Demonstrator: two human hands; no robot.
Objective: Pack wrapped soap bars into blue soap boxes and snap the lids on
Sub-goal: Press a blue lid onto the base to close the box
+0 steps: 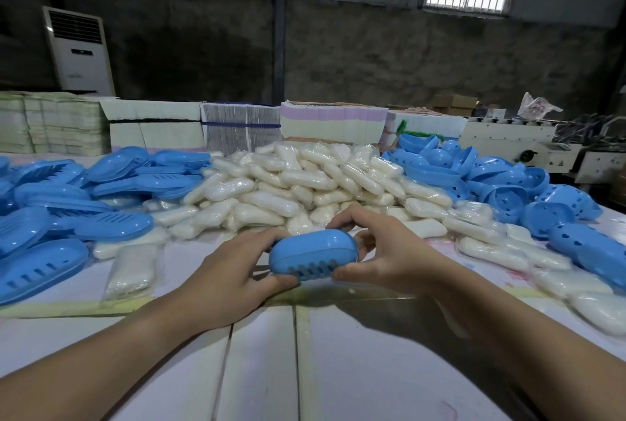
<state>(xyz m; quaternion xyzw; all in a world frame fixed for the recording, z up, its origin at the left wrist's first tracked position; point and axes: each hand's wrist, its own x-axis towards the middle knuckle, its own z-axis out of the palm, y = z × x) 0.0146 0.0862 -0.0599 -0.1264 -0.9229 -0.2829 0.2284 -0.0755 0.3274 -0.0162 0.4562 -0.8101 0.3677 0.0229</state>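
A person's two hands grip a closed, oval blue plastic soap box [313, 255] just above a white panelled worktop [257, 363]. The left hand [233, 276] curls around the box's left end, thumb at the slotted front edge; the right hand [386, 251] clasps the right end, fingers arched over the back and thumb pressed to the lower front. Directly behind lies a heap of white soap bars in clear plastic wrap [298, 180]. Flat blue slotted lids [111, 224] are piled to the left, deep blue perforated box halves [501, 190] to the right. Bundled stacks of flat printed cartons [237, 129] line the far edge, near a white standing air conditioner [79, 51].
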